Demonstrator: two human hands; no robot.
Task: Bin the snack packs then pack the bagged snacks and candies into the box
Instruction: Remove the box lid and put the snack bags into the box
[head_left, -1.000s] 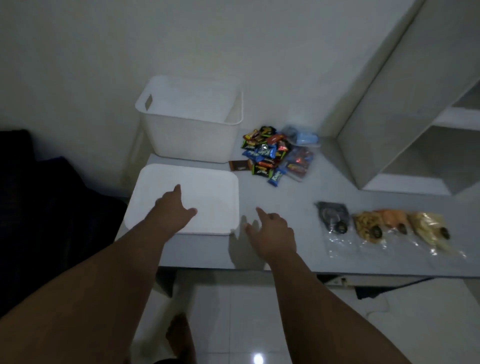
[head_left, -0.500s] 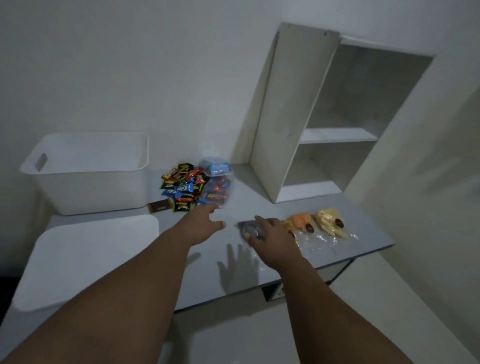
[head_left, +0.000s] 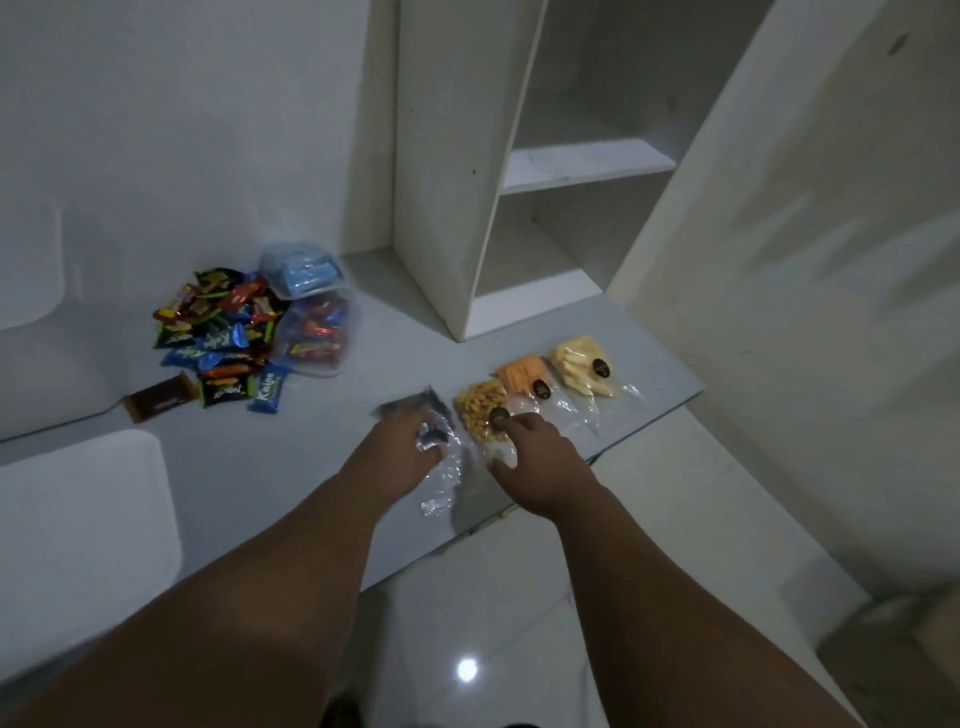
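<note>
**Q:** What is marked at the centre?

**A:** The left hand (head_left: 400, 457) is shown with its fingers curled down over the dark snack bag (head_left: 410, 413), and clear plastic is bunched beneath them. The bag lies on the grey table (head_left: 311, 467), just left of the yellow-orange snack bag (head_left: 478, 408).

**Q:** And the right hand (head_left: 540, 467)?

**A:** Its forefinger is laid by the dark sticker of the yellow-orange snack bag, and its thumb is set at the bag's clear end (whether the plastic is actually pinched between them cannot be told).

**Q:** How is the row completed?

**A:** The orange snack bag (head_left: 522, 371) and the pale snack bag (head_left: 579, 364) are laid to the right, untouched, near the table's edge.

**Q:** Which parts are poorly resolved?

**A:** The candy pile (head_left: 218, 338) is seen well apart at the left rear. A clear candy bag (head_left: 317, 338) touches it and a blue-topped clear container (head_left: 304, 270) sits behind; most print is unreadable in the dim light. The white bin (head_left: 26, 270) and the white lid (head_left: 78, 519) are cut off by the left edge. A brownish shape (head_left: 909, 649) at the lower right is blurred and cropped, and cannot be identified.
</note>
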